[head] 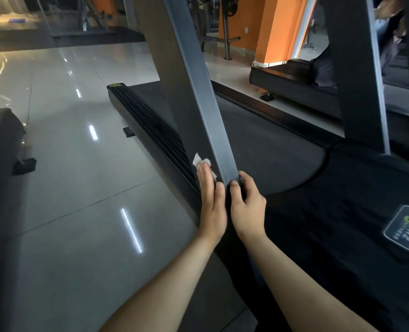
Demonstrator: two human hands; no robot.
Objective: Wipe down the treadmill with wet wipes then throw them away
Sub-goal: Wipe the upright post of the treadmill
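The treadmill's grey left upright post [198, 97] slants down to its base beside the ribbed black side rail [155, 130] and the dark belt [270, 149]. My left hand [210, 200] lies flat with straight fingers against the post's left face near the bottom, pressing a white wet wipe [200, 160] whose crumpled edge sticks out past my fingertips. My right hand [246, 200] grips the foot of the same post from the right, thumb on its front edge and fingers curled round the far side.
The black motor cover with a green-and-white logo [404, 228] fills the lower right. The second upright [359, 75] stands at the right. Glossy grey floor tiles [79, 188] spread to the left, with another machine's dark base [2, 140] at the far left and an orange pillar [277, 27] behind.
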